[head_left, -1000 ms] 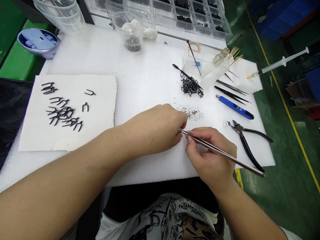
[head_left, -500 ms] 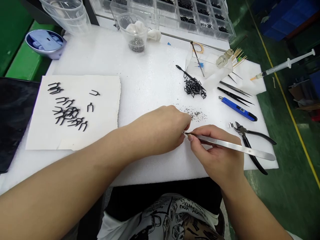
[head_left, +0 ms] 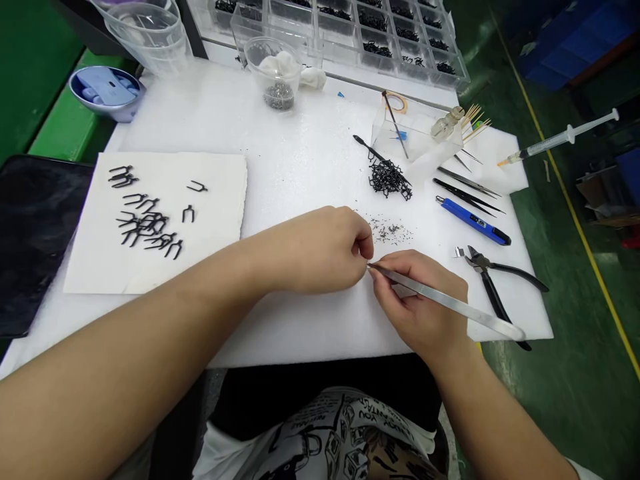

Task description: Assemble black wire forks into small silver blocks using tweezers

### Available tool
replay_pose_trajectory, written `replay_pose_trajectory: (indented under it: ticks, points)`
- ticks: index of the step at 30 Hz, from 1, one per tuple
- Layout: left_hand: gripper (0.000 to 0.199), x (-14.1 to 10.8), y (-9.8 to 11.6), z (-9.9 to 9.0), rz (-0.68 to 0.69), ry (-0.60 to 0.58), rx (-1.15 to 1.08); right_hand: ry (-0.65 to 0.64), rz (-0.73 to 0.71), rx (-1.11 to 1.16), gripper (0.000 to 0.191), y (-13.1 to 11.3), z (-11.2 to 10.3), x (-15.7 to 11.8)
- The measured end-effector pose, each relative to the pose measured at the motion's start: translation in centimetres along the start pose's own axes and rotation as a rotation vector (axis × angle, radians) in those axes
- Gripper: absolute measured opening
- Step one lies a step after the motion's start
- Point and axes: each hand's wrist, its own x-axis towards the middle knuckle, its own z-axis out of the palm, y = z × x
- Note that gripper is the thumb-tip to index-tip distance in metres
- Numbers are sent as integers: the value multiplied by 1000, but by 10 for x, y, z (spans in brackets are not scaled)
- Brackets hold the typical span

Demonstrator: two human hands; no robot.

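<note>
Steel tweezers [head_left: 450, 303], gripped in the right hand [head_left: 420, 303], meet the left hand's [head_left: 315, 250] pinched fingers [head_left: 361, 248], where any tiny, light part stays hidden, workable only at the tips.

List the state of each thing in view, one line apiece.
Left hand, fingers curled
Right hand, gripping the steel tweezers
Steel tweezers, tip at the left fingers
Pliers, lying on the foam sheet, handles spread
Plastic cup, holding cotton and grey granules
Black wire pieces, heaped on the foam sheet
</note>
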Motion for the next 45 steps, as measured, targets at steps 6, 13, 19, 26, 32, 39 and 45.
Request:
replay_pose_trajectory:
  ticks: [6, 13, 19, 26, 32, 39, 45]
  points:
    - [21, 4, 3, -4, -103, -68, -103, 11, -21, 18, 3, 0, 0, 0]
    - [21, 6, 3, -5, -162, -131, -135, 24, -23, 72, 6, 0, -1, 2]
    - [23, 7, 3, -5, -195, -133, -135, 21, -1, 91, 5, 1, -1, 1]
    - [20, 7, 5, -5, -238, -132, -179, 47, 12, 130, 3, 1, -2, 3]
    - [20, 8, 3, -3, -239, -119, -184, 35, 10, 128, 3, 1, -2, 3]
    - [20, 8, -4, 2, -202, -85, -188, 32, 11, 138, 3, 1, -2, 4]
    - [18, 9, -4, 1, -199, -74, -177, 11, 38, 167, 3, 1, -2, 4]
